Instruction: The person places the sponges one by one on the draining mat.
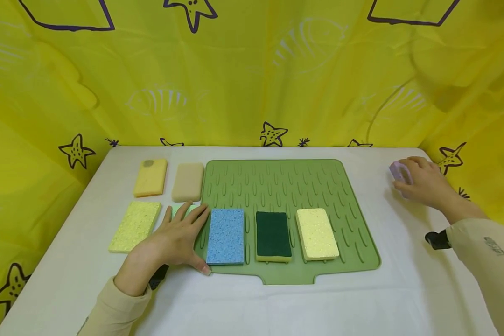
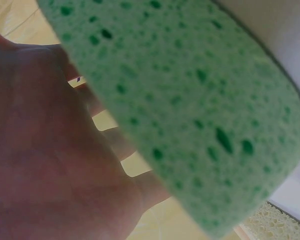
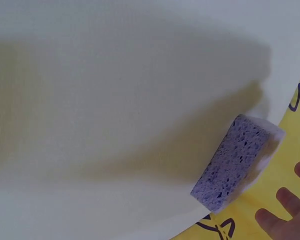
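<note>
In the head view my left hand [image 1: 170,239] spreads its fingers over a mint-green sponge [image 1: 195,206] at the mat's left edge. The hand hides most of that sponge; its thumb tip lies by the lower corner of a blue sponge [image 1: 226,236]. The left wrist view has the speckled green sponge [image 2: 185,110] close up, with extended fingers beyond it. Far to the right, my right hand [image 1: 428,181] arches around a small purple sponge [image 1: 400,172]. From the right wrist, the purple sponge [image 3: 232,162] appears tilted, the spread fingertips [image 3: 266,218] apart from it.
On the green ribbed mat [image 1: 273,186] lie the blue sponge, a dark green scouring sponge [image 1: 273,234] and a pale yellow sponge [image 1: 318,233]. Left of it are a lime-yellow sponge [image 1: 135,226], an orange-yellow sponge [image 1: 151,177] and a beige one [image 1: 188,182]. A yellow curtain [image 1: 235,70] borders the white table.
</note>
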The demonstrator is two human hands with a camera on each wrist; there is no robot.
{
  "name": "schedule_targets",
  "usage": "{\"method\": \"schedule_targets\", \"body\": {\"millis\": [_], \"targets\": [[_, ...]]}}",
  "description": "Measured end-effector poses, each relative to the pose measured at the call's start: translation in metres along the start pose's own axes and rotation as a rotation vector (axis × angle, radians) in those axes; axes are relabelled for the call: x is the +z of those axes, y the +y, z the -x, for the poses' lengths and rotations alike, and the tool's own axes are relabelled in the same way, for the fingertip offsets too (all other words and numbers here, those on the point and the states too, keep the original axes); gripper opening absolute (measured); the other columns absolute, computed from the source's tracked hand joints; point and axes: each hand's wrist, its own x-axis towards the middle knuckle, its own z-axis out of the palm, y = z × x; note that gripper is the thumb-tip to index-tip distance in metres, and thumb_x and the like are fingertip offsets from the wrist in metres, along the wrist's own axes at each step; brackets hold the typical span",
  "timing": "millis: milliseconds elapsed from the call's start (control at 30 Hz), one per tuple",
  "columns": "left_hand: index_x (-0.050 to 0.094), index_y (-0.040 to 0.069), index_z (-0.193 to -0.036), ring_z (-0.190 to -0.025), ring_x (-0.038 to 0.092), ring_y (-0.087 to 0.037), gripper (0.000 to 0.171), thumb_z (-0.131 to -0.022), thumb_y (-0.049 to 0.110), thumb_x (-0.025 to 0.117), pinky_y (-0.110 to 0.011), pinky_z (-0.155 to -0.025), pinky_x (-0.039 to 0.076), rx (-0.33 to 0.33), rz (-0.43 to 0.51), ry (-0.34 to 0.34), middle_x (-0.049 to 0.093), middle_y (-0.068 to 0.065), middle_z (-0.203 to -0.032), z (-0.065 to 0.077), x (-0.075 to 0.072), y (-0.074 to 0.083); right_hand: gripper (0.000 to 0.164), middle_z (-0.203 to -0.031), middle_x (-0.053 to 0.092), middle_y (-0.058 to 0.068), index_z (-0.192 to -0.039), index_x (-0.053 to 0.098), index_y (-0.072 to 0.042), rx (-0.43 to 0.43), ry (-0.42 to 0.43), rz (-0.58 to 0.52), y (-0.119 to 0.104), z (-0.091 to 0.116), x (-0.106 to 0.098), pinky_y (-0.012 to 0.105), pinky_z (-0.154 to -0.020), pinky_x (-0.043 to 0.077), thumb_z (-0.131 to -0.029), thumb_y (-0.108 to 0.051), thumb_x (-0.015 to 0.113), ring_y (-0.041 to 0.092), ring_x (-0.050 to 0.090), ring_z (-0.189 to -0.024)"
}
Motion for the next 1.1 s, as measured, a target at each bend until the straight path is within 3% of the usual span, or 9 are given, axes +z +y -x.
{"method": "schedule_targets", "body": {"millis": [333, 600, 833, 1100], "targets": [[0.025, 0.006, -0.157, -0.151, 0.010, -0.045, 0.138, -0.052, 0.076, 0.080, -0.076, -0.113, 0.006, 0.000, 0.001, 0.002, 0.020, -0.012, -0.165, -0.001, 0.001, -0.001, 0.057, -0.135, 0.027, 0.047, -0.137, 0.035, 0.014, 0.063, -0.031, -0.012, 0.006, -0.004, 0.004, 0.073, -0.094, 0.026, -0.096, -0.019, 0.056, 0.062, 0.032, -0.112], [0.023, 0.007, -0.158, -0.152, 0.008, -0.044, 0.138, -0.052, 0.075, 0.081, -0.075, -0.114, 0.005, -0.011, 0.007, -0.004, 0.018, -0.011, -0.166, 0.000, 0.001, -0.001, 0.062, -0.136, 0.019, 0.052, -0.143, 0.026, 0.013, 0.122, -0.086, -0.041, 0.012, -0.005, 0.009, 0.076, -0.092, 0.024, -0.101, -0.025, 0.049, 0.069, 0.030, -0.110], [0.024, 0.007, -0.158, -0.152, 0.010, -0.044, 0.138, -0.052, 0.076, 0.081, -0.076, -0.114, 0.006, -0.009, 0.006, -0.003, 0.019, -0.011, -0.166, -0.001, 0.002, -0.001, 0.056, -0.135, 0.018, 0.053, -0.143, 0.026, 0.009, 0.120, -0.101, -0.052, 0.014, -0.006, 0.011, 0.076, -0.083, 0.036, -0.102, -0.023, 0.044, 0.067, 0.039, -0.104], [0.024, 0.007, -0.158, -0.152, 0.010, -0.044, 0.138, -0.052, 0.075, 0.081, -0.075, -0.114, 0.006, -0.003, 0.010, 0.002, 0.019, -0.011, -0.166, -0.001, 0.000, 0.000, 0.055, -0.135, 0.011, 0.056, -0.146, 0.020, 0.008, 0.156, -0.164, -0.045, 0.015, -0.005, 0.012, 0.081, -0.092, 0.030, -0.101, -0.016, 0.041, 0.075, 0.032, -0.110]]}}
